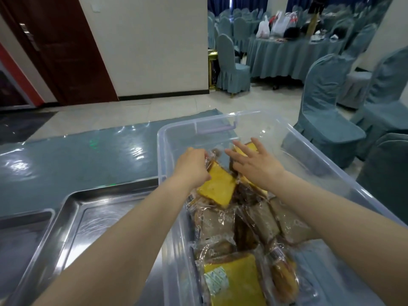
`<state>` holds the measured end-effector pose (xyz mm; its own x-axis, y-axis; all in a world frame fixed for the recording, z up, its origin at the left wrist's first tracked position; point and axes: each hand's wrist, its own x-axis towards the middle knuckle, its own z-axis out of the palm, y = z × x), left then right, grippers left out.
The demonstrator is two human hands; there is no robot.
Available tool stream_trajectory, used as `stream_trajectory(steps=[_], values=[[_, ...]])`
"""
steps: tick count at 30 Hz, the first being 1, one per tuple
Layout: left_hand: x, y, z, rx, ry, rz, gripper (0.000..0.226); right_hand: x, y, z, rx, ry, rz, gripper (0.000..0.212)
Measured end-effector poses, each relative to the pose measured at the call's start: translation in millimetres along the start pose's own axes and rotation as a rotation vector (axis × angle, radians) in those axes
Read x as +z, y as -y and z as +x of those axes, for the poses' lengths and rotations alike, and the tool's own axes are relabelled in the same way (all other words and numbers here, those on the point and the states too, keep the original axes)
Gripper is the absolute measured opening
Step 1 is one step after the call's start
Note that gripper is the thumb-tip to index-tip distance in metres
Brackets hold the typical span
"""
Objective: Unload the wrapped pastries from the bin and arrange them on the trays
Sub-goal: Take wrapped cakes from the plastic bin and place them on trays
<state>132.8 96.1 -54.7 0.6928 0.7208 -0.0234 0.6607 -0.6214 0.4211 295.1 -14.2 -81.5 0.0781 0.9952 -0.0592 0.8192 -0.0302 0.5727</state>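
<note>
Clear plastic bin (220, 123) holds my wrapped pastries (234, 281); both my arms are inside it. My left hand (194, 165) pinches the wrapper of a yellow cake slice (217, 188), lifted at the far end. My right hand (254, 160) hovers beside it, fingers spread, holding nothing. Steel trays (72, 208) sit just left.

Two bare forearms enter from the lower edge. No sleeve, glove, watch or ring is visible on the left hand (194, 166) or right hand (256, 162).
</note>
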Motion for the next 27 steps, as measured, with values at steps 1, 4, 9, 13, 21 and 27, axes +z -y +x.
stream_trajectory(steps=[1,4,9,13,21,27], values=[[0.5,-0.2,-2.1,0.021,0.004,0.013,0.061,-1.3,-0.2,-1.7,-0.005,0.029,0.004,0.040],[3.3,-1.5,-7.9,0.077,0.032,-0.037,0.057,-3.7,-0.4,-10.1,0.034,0.038,0.000,0.041],[2.9,-4.1,-15.2,0.152,0.088,-0.094,0.055,-8.1,-13.2,-29.2,0.040,0.004,-0.001,0.059],[0.8,-6.7,-16.9,0.177,0.050,-0.114,0.047,-10.8,-31.0,-48.9,0.008,0.028,-0.005,0.054],[-6.4,-13.2,-23.2,0.130,-0.133,-0.329,0.041,-15.5,-33.7,-73.3,-0.002,-0.045,0.133,0.038],[-35.2,-8.0,-43.1,0.057,-0.444,-0.856,0.040,-44.9,-35.1,-83.9,0.137,-0.299,0.555,0.034]])
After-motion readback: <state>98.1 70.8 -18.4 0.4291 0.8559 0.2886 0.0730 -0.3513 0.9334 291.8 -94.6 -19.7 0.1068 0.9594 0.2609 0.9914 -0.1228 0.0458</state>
